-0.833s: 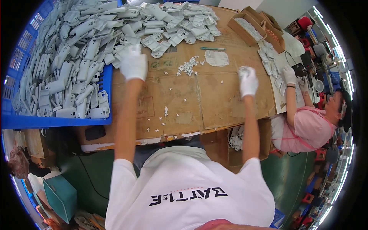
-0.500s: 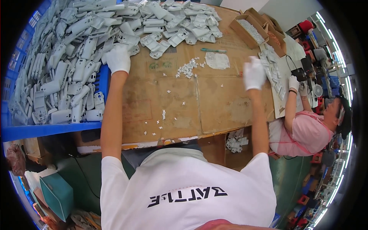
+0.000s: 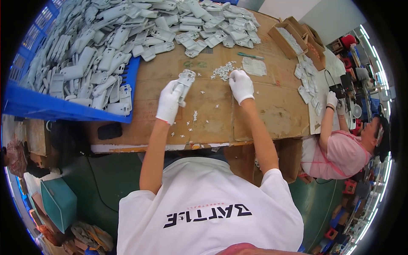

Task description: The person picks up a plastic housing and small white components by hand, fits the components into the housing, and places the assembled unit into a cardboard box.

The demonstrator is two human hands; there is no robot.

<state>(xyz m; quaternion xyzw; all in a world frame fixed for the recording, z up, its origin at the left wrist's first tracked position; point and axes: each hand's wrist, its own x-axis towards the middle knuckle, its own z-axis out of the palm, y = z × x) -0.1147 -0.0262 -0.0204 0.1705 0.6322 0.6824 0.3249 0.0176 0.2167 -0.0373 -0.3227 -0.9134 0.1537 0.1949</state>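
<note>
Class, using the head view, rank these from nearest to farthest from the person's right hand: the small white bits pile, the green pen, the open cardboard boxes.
1. Small white bits pile, just left of the right hand.
2. Green pen, beyond it.
3. Open cardboard boxes, far right corner.

Left hand grips grey plastic part; right hand on cardboard.

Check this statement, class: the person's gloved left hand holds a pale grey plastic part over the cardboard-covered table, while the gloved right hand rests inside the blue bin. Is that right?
One detail is wrong. The right hand is not in the blue bin; it rests on the cardboard-covered table at a small pile of white bits. The left hand does hold the pale grey plastic part, as the head view shows.
</note>
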